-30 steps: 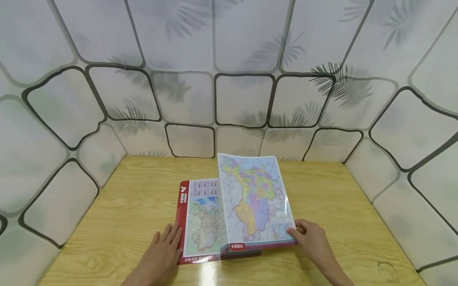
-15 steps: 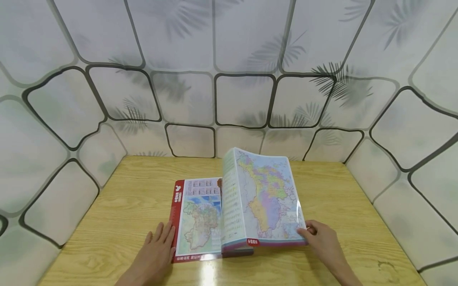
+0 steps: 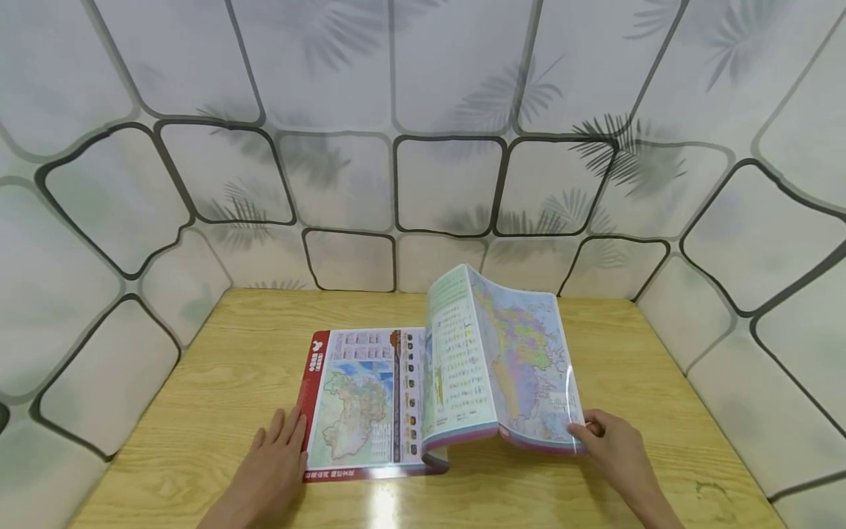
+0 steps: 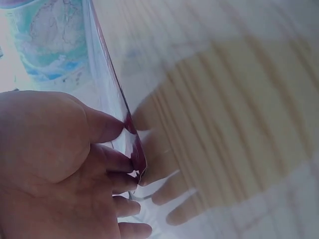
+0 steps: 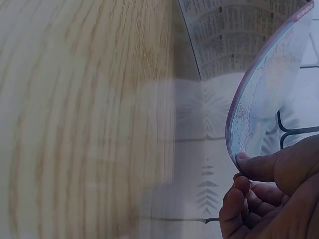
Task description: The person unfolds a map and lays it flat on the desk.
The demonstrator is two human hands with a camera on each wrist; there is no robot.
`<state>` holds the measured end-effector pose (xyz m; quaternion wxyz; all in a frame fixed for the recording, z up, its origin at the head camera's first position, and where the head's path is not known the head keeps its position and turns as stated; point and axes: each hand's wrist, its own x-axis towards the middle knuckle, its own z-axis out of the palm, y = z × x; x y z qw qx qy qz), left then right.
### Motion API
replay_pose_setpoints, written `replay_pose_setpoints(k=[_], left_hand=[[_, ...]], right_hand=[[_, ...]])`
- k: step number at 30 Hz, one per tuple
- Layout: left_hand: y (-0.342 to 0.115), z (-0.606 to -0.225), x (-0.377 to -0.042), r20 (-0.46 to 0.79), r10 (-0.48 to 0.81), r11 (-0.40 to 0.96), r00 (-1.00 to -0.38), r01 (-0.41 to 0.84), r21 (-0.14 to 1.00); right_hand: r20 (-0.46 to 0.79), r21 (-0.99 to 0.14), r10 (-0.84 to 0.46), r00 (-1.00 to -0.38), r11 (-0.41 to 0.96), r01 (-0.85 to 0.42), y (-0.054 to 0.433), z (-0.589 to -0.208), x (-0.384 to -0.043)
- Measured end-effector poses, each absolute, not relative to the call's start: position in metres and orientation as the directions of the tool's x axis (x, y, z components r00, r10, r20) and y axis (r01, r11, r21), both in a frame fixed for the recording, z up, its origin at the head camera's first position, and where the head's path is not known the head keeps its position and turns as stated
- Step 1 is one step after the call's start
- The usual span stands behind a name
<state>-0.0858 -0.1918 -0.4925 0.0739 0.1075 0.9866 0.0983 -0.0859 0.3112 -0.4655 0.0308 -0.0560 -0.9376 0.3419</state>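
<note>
A glossy folded map [image 3: 360, 411] lies on the wooden table. Its left part is flat, with a red border along the left and near sides. The upper part is lifted and bowed, one side a coloured map [image 3: 529, 353], the other pale with rows of print. My left hand [image 3: 274, 459] rests at the map's left edge, fingers extended; in the left wrist view that hand's fingertips [image 4: 130, 162] are right at the red edge. My right hand [image 3: 615, 444] pinches the lifted part's near right corner, thumb on top; the right wrist view shows the pinched edge [image 5: 230, 132] curving up from the thumb.
The wood-grain table [image 3: 218, 375] extends around the map on all sides. A pale wall [image 3: 449, 187] with a dark stone-outline and leaf pattern encloses the back, left and right.
My right hand has drawn the lifted part rightward, bowing it and baring more of the printed panel beneath. My left hand and the flat part have shifted slightly left.
</note>
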Motion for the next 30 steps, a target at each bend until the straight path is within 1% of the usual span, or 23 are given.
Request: replay_pose_setpoints(k=[7,14,21,30], left_hand=[[-0.202,-0.495,-0.088,-0.125,0.197,0.967,-0.972,0.172,0.186],[-0.214,-0.495,-0.091,-0.192,0.151,0.977,-0.970,0.117,0.180],[-0.228,-0.496,-0.095,-0.229,0.111,0.983,-0.967,0.073,0.169],[-0.247,-0.494,-0.098,-0.242,0.153,0.973,-0.958,0.103,0.205]], right_hand=[[0.034,-0.620,0.147,-0.988,0.779,0.095,0.324,-0.465,-0.085],[0.047,-0.596,0.157,-0.986,0.797,0.098,0.337,-0.465,-0.084],[0.040,-0.576,0.168,-0.985,0.810,0.115,0.350,-0.465,-0.084],[0.058,-0.543,0.176,-0.983,0.831,0.117,0.362,-0.465,-0.081]])
